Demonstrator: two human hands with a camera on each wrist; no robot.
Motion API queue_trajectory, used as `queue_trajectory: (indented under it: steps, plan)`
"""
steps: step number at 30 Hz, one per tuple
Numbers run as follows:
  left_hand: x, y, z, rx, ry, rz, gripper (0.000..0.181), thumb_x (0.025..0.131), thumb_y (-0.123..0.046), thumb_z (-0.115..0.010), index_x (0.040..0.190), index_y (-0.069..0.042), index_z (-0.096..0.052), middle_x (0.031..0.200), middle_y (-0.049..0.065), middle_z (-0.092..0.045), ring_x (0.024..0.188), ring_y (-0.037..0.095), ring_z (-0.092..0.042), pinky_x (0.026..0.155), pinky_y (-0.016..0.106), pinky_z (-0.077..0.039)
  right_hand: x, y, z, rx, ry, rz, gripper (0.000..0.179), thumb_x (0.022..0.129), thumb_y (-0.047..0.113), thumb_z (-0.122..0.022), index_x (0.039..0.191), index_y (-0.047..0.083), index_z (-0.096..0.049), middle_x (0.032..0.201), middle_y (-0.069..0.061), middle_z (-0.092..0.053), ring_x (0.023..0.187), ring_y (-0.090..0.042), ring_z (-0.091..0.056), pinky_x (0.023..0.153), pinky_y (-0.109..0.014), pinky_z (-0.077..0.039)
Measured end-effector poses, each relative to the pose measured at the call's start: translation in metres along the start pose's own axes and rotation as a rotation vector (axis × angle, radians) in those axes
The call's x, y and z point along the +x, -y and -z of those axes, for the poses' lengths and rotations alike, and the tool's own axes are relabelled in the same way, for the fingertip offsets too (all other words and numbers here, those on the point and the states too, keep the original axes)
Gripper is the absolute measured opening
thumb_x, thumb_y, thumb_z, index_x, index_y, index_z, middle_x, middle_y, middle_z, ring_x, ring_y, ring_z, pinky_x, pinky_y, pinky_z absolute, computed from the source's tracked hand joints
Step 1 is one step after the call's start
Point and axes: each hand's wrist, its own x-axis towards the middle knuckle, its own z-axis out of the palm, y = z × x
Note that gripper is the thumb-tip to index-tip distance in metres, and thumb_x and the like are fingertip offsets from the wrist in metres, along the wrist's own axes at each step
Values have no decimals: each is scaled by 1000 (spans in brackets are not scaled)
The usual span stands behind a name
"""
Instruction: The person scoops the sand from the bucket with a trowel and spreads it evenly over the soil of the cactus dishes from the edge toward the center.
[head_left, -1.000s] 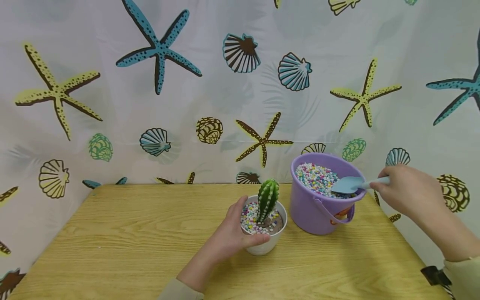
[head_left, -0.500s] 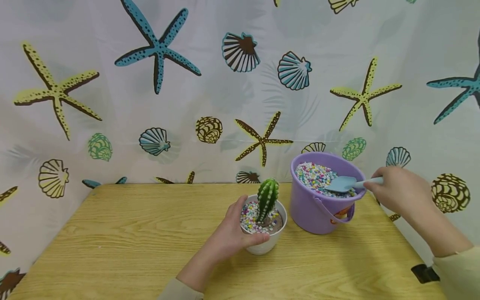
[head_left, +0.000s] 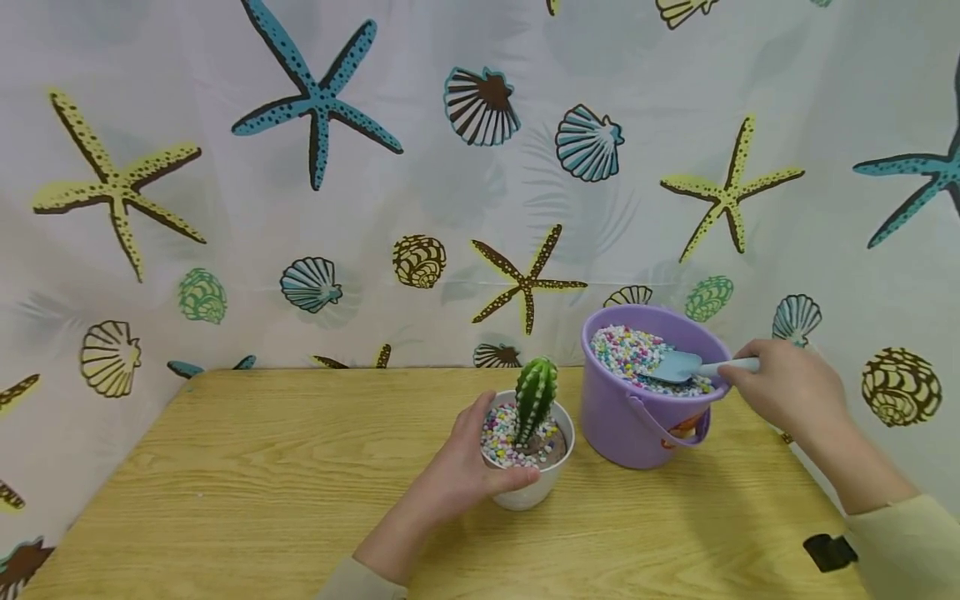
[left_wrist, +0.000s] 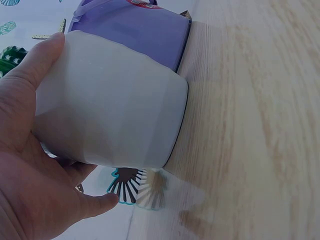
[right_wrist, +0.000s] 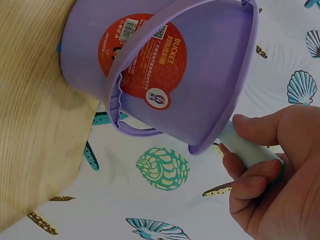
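Note:
A white pot [left_wrist: 110, 100] stands on the table, holding a green cactus [head_left: 536, 400] with colourful pebbles [head_left: 501, 433] over part of its brown soil. Around the pot's left side, my left hand [head_left: 463, 467] grips the rim, thumb at the front. To the right is a purple bucket [head_left: 618, 421] filled with small multicoloured pebbles [head_left: 626, 350]. My right hand [head_left: 791, 387] holds a light blue shovel [head_left: 678, 367] by its handle, which the right wrist view shows pinched between thumb and curled fingers. The blade lies in the bucket at the pebbles; its underside is hidden.
The wooden table [head_left: 262, 467] carries the pot and bucket. The bucket's handle [right_wrist: 135, 45] hangs down at its front, over a red label [right_wrist: 165, 65]. Behind stands a white curtain [head_left: 420, 192] printed with starfish and shells.
My right hand has moved left with the shovel, its blade sliding farther over the pebbles inside the bucket. My left hand and the pot have stayed in place.

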Motion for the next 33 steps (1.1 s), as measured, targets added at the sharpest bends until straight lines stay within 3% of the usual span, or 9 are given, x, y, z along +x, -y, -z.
queue_trajectory:
  steps: [4,16,33]
  plan:
    - [-1,-1,1,4,-2,8,130,82,-51,-99,178,-16,-18,176,23,-27,155,50,-39,122,71,-36,2,-1,-8,28,-35,4,45,105,38,-73,119,-5,-77,103,-18,-78,79,-30,-64,61,-39,-47]
    - [-1,-2,-1,4,-3,2,130,82,-51,-98,178,-15,-18,176,23,-26,156,50,-38,122,71,-36,-1,1,-29,152,-112,23,37,107,30,-71,114,-6,-76,84,-9,-70,63,-23,-49,52,-36,-37]
    - [-1,-1,-1,10,-9,6,130,82,-52,-98,178,-17,-17,176,22,-27,156,49,-39,122,71,-35,0,-3,-34,168,-147,36,42,110,33,-71,116,-8,-75,112,-25,-67,87,-33,-59,66,-40,-44]
